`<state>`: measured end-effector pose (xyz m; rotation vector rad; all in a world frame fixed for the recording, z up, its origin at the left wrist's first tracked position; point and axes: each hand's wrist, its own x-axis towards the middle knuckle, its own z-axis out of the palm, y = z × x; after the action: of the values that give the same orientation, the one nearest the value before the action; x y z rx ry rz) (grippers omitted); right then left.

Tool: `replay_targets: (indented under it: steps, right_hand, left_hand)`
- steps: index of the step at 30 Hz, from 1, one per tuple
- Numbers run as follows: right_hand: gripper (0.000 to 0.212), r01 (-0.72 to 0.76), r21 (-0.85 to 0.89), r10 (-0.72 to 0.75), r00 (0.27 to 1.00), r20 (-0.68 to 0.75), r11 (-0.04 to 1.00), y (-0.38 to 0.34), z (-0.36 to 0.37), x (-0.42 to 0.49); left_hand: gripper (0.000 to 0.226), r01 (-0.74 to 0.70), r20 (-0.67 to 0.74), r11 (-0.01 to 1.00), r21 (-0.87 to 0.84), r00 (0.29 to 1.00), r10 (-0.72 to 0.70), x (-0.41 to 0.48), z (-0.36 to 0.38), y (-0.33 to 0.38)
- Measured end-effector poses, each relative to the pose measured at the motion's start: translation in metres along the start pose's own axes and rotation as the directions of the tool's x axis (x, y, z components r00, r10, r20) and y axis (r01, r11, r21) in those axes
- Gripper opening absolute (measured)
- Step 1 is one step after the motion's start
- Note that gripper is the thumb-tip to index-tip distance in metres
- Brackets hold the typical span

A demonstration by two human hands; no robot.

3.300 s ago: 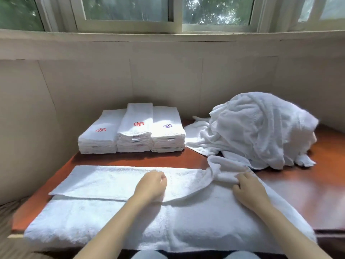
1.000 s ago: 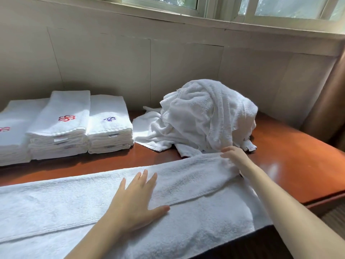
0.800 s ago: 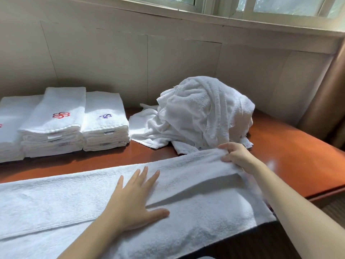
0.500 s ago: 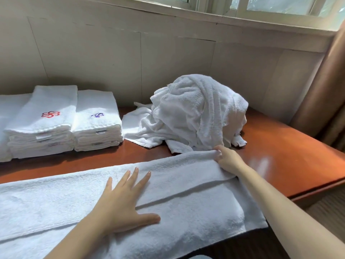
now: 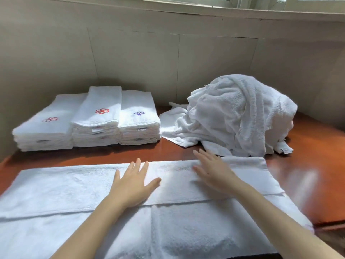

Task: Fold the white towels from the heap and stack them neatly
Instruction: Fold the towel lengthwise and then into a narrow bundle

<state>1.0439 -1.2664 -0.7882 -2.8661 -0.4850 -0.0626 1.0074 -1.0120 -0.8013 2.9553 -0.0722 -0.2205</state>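
A white towel (image 5: 74, 186) lies spread along the near edge of the worktop (image 5: 308, 165), its far portion folded over toward the near side. The left hand (image 5: 133, 184) presses flat on the fold, fingers straight. The right hand (image 5: 214, 171), fingers extended, rests flat beside it. The heap (image 5: 239, 113) sits toward the far right corner; three folded stacks (image 5: 100, 118) line the far left edge.

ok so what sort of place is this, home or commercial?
Likely a hotel or spa housekeeping spot, not certain. Three stacks of folded white towels with embroidered logos sit beside a heap of unfolded white towels on a reddish wooden counter.
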Motion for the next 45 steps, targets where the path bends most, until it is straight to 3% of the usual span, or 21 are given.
replay_targets:
  steps: [2,5,9,15,18,20,22,23,25,28,31,34,37,39,42,45]
  right_hand:
    - [0.063,-0.090,-0.008,0.091,0.984,0.153,0.996,-0.015,0.023,0.003]
    - [0.070,-0.232,-0.060,0.238,0.960,0.146,0.971,-0.019,0.032,0.009]
    - [0.072,-0.290,-0.107,0.305,0.937,0.170,0.951,-0.021,0.031,0.013]
    - [0.070,-0.293,-0.096,0.304,0.944,0.129,0.951,-0.021,0.034,0.014]
    - [0.066,-0.310,-0.048,0.314,0.941,0.128,0.949,-0.024,0.031,0.014]
    - [0.062,-0.304,-0.034,0.306,0.946,0.103,0.952,-0.025,0.031,0.014]
    - [0.051,-0.264,-0.069,0.265,0.964,0.009,0.962,-0.029,0.029,0.011]
    - [0.042,-0.206,-0.119,0.198,0.977,-0.074,0.971,-0.034,0.028,0.008]
    - [0.025,-0.029,-0.160,-0.009,0.972,-0.234,0.987,-0.051,0.027,0.002]
    - [0.014,0.336,-0.113,-0.354,0.870,-0.344,0.935,-0.098,0.025,-0.013]
    - [0.037,0.607,-0.117,-0.618,0.765,-0.183,0.786,-0.151,0.031,-0.035]
    - [0.056,0.732,-0.056,-0.728,0.681,0.072,0.679,-0.191,0.052,-0.058]
    - [0.085,0.786,-0.104,-0.746,0.613,0.261,0.610,-0.214,0.062,-0.065]
    - [0.080,0.781,-0.155,-0.750,0.624,0.217,0.605,-0.221,0.060,-0.065]
    - [0.055,0.726,-0.056,-0.716,0.686,0.126,0.686,-0.224,0.048,-0.063]
    - [0.052,0.599,-0.006,-0.593,0.793,0.139,0.801,-0.215,0.028,-0.061]
  left_hand:
    - [0.079,0.003,-0.021,1.000,0.012,1.000,-0.003,0.000,0.004,-0.010]
    - [0.078,0.029,-0.069,1.000,-0.009,0.997,-0.030,0.004,0.004,-0.027]
    - [0.076,0.225,-0.089,0.974,-0.033,0.970,-0.227,0.000,-0.011,-0.092]
    - [0.073,0.574,-0.122,0.813,-0.101,0.803,-0.583,-0.051,-0.034,-0.224]
    - [0.078,0.669,-0.089,0.738,-0.086,0.733,-0.675,-0.082,-0.039,-0.250]
    - [0.073,0.593,-0.170,0.805,-0.010,0.793,-0.586,-0.099,-0.034,-0.242]
    - [0.067,0.365,-0.221,0.929,0.057,0.912,-0.345,-0.116,-0.023,-0.224]
    - [0.073,0.221,-0.203,0.973,0.060,0.957,-0.205,-0.127,-0.017,-0.214]
    - [0.094,0.016,-0.186,0.999,0.036,0.982,-0.009,-0.151,-0.008,-0.197]
    - [0.082,-0.164,-0.268,0.953,0.256,0.935,0.233,-0.182,0.009,-0.192]
    - [0.059,-0.232,-0.367,0.880,0.414,0.843,0.394,-0.197,0.015,-0.203]
    - [0.031,-0.256,-0.533,0.881,0.397,0.717,0.449,-0.202,0.015,-0.219]
    - [0.031,-0.174,-0.666,0.935,0.310,0.662,0.344,-0.207,0.006,-0.230]
    - [0.033,-0.110,-0.715,0.973,0.201,0.663,0.222,-0.210,-0.004,-0.235]
    - [0.020,-0.004,-0.720,0.980,-0.201,0.679,-0.145,-0.204,-0.024,-0.236]
    - [0.033,0.007,-0.577,0.858,-0.514,0.737,-0.351,-0.190,-0.042,-0.239]
